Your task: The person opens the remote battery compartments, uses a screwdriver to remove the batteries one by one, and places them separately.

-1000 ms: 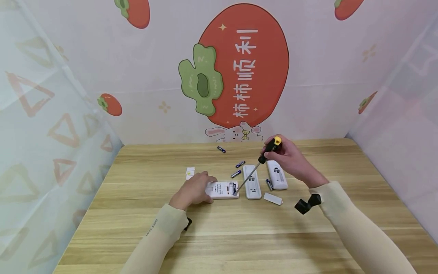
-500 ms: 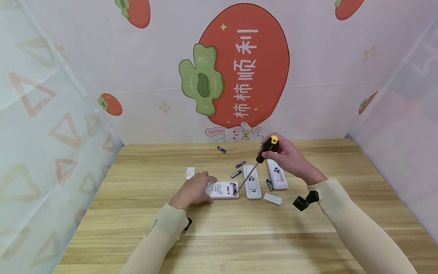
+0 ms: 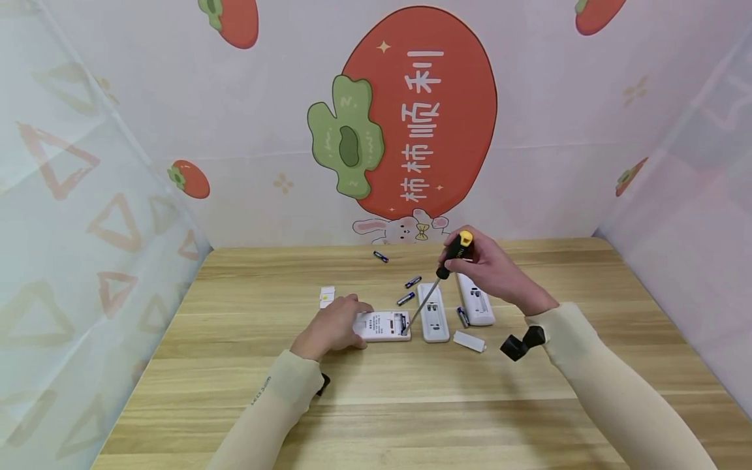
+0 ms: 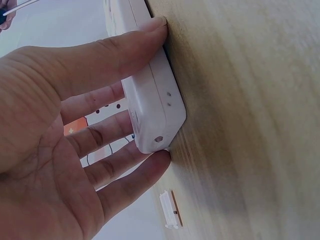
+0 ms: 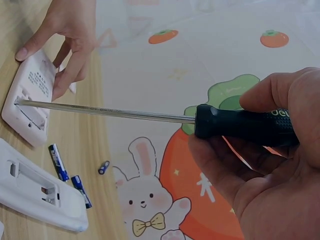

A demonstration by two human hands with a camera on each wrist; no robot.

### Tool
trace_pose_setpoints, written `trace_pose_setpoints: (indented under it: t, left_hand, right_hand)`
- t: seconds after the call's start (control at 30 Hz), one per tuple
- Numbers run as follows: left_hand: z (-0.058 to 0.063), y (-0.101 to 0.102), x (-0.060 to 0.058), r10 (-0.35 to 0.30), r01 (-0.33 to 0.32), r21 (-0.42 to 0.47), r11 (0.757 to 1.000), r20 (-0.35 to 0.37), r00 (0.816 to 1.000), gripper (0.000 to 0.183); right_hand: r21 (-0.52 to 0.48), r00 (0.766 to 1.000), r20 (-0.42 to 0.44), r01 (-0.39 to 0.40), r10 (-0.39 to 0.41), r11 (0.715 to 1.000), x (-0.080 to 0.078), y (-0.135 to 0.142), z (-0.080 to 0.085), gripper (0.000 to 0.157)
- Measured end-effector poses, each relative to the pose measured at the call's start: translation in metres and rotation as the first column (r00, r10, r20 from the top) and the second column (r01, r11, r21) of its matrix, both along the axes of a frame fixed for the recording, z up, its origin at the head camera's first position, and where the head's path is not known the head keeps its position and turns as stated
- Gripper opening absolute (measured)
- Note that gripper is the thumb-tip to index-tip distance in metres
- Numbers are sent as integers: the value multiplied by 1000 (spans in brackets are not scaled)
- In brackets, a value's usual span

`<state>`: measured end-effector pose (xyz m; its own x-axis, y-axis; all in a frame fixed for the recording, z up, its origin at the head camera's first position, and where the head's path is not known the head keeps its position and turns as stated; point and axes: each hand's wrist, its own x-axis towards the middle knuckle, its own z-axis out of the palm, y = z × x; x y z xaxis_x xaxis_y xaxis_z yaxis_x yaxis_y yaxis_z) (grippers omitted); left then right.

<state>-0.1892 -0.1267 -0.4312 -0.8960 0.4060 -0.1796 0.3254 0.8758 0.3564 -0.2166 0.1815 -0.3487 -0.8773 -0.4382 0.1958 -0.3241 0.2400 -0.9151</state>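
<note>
My left hand [image 3: 331, 326] grips a white remote control [image 3: 378, 325] by its sides near one end, thumb on the near edge and fingers on the far edge. The remote lies flat on the table, back side up, its battery compartment uncovered at the right end. A dark, battery-like shape shows inside, too small to identify surely. In my right hand [image 3: 490, 269] is a screwdriver [image 5: 245, 125] with a black handle and yellow end, held between thumb and fingers. It slants down to the left, and its tip sits in the compartment, as the right wrist view shows.
Two more white remotes, a middle one [image 3: 433, 329] and a right one [image 3: 478, 307], lie with bare battery bays. Several blue batteries [image 3: 405, 298] are scattered behind and between them. A white battery cover [image 3: 469, 341] lies in front; another small white piece [image 3: 326, 297] lies left.
My right hand and the screwdriver handle have shifted slightly left and away, while the tip stays at the compartment. My left hand and the remote have not moved.
</note>
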Motion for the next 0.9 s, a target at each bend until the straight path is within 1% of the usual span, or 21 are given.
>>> trace_pose_setpoints:
  t: [0.4, 0.63, 0.73, 0.9]
  left_hand:
    - [0, 2, 0, -3, 3, -2, 1000, 2, 1000, 64]
    - [0, 2, 0, -6, 6, -2, 1000, 2, 1000, 64]
    - [1, 2, 1, -10, 10, 1, 1000, -3, 1000, 64]
    - [3, 1, 0, -9, 9, 7, 1000, -6, 1000, 64]
  right_hand:
    - [3, 1000, -11, -25, 25, 1000, 0, 2, 0, 27]
    - [13, 998, 12, -56, 56, 998, -1, -5, 3, 26]
    - [50, 998, -22, -62, 63, 997, -1, -12, 6, 26]
    - [161, 990, -122, -57, 77, 985, 3, -25, 13, 28]
